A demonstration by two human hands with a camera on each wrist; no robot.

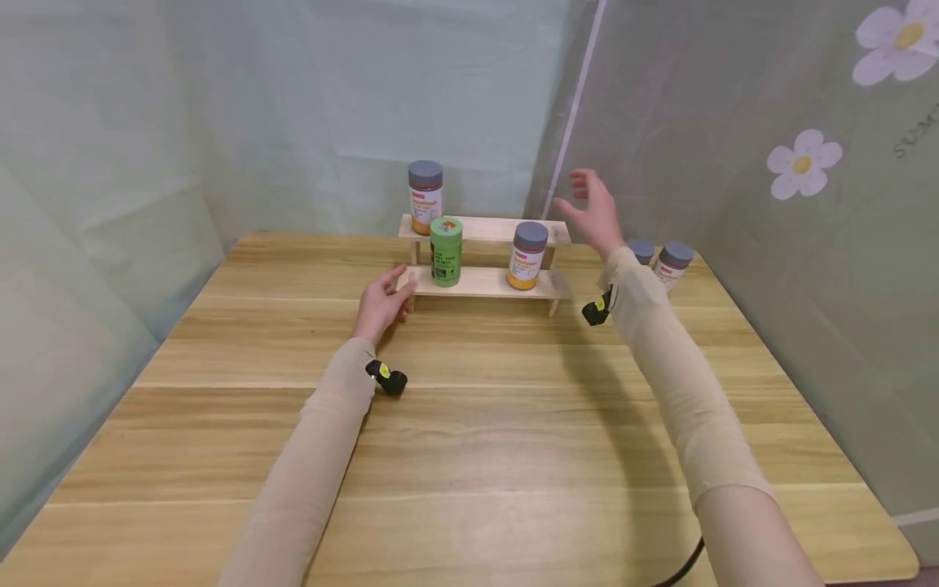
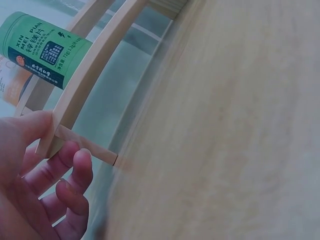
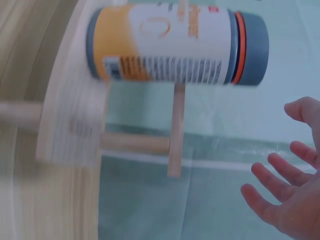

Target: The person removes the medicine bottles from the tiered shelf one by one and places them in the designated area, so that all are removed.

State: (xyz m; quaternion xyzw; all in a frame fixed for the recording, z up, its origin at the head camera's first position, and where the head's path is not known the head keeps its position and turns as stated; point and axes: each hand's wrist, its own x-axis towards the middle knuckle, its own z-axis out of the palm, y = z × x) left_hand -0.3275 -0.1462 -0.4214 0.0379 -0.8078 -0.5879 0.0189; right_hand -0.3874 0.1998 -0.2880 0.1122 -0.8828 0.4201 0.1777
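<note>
A two-tier wooden display rack (image 1: 480, 283) stands at the back of the table. With thumb above and fingers below, my left hand (image 1: 383, 303) pinches the left end of its lower shelf, as the left wrist view shows. Beside that hand a green bottle (image 1: 446, 259) stands upright on the lower shelf. On the same shelf's right side is a white-and-orange bottle (image 1: 526, 265) with a grey cap. A similar bottle (image 1: 426, 204) occupies the upper shelf's left end. My right hand (image 1: 596, 214) is raised near the rack's upper right end, fingers spread, holding nothing.
Two more grey-capped bottles, one in front (image 1: 672, 265) and one partly hidden (image 1: 641, 250), stand on the table (image 1: 469, 440) right of the rack, behind my right forearm. Fabric walls (image 1: 293, 106) border the table. A black cable (image 1: 685, 562) lies at the front edge.
</note>
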